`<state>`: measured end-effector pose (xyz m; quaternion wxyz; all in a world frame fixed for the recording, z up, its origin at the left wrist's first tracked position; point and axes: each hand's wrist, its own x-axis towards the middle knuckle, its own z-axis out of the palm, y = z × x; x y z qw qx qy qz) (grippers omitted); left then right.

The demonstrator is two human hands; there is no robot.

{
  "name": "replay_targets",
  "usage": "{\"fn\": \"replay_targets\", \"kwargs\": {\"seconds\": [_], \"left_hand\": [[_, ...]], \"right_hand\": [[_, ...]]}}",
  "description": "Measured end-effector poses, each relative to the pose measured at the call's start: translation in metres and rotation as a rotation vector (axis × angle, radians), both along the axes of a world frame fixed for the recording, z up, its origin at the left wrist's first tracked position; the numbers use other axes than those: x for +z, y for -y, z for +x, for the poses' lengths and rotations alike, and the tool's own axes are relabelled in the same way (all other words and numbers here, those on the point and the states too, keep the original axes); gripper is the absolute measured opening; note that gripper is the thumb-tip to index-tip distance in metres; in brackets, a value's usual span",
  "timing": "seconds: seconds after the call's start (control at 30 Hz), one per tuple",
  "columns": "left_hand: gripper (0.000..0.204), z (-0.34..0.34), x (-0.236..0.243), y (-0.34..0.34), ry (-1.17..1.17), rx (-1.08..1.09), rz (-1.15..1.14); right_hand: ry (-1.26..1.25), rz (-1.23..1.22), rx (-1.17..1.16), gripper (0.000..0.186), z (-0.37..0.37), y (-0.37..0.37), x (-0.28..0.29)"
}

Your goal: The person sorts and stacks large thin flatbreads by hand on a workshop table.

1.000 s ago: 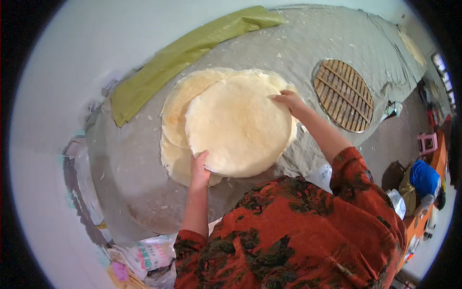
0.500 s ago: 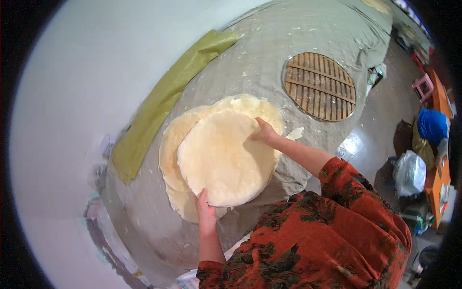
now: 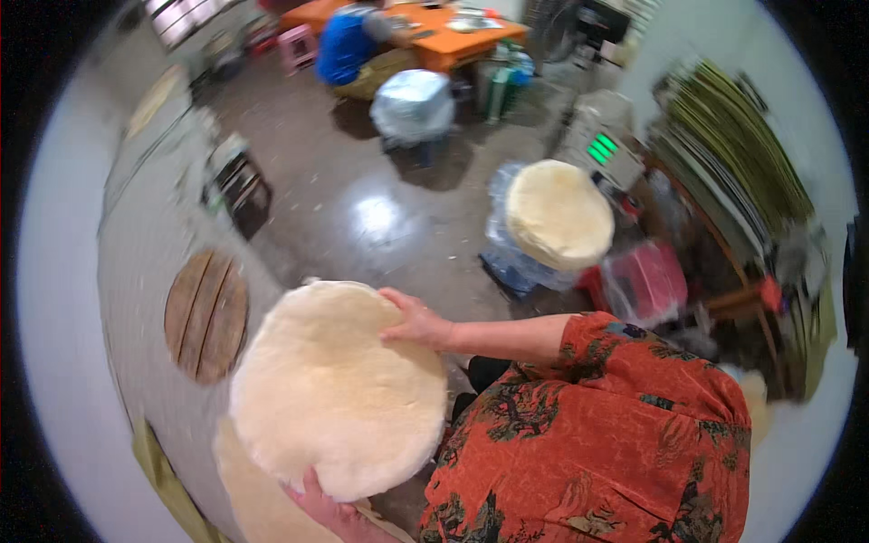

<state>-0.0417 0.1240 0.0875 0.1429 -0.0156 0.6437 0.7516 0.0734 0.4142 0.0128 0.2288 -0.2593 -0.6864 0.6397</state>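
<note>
A large, round, pale-cream flatbread (image 3: 339, 389), possibly a thin stack, is held up in front of me between both hands. My left hand (image 3: 321, 500) grips its near edge, and my right hand (image 3: 416, 323) is closed on its far right edge. The thumbs lie on top; the other fingers are mostly hidden underneath. Below and partly covered by it, more flatbread (image 3: 244, 484) lies on the grey cloth-covered surface (image 3: 136, 299). Beyond, to the right, a round pile of similar flatbreads (image 3: 559, 213) rests on clear plastic at a scale with a green-lit display (image 3: 602, 147).
A round slatted wooden board (image 3: 206, 317) lies on the cloth at left. A person in blue (image 3: 348, 45) sits by an orange table (image 3: 453, 41). A plastic-wrapped stool (image 3: 414, 104), a pink bin (image 3: 643, 281) and stacked olive sacks (image 3: 738, 140) stand around the floor.
I have turned right, away from the cloth-covered surface, carrying the round flatbread off the others. The scale with its pile and the orange table have come into fuller view.
</note>
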Motion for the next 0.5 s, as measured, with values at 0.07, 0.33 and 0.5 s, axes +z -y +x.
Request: {"fn": "replay_targets", "kwargs": {"seconds": [0.07,0.33,0.5], "left_hand": [[0.057,0.007,-0.025,-0.061,0.11,-0.307,-0.014],[0.05,0.152,-0.142,-0.297,0.264,-0.944,-0.065],[0.05,0.26,-0.136,-0.418,0.25,-1.056,-0.011]], "right_hand": [[0.154,-0.179,-0.224,0.077,0.081,-0.025,-0.025],[0.064,-0.13,-0.889,0.063,0.352,-0.084,-0.079],[0.106,-0.019,-1.019,0.062,0.465,-0.169,-0.065]]}}
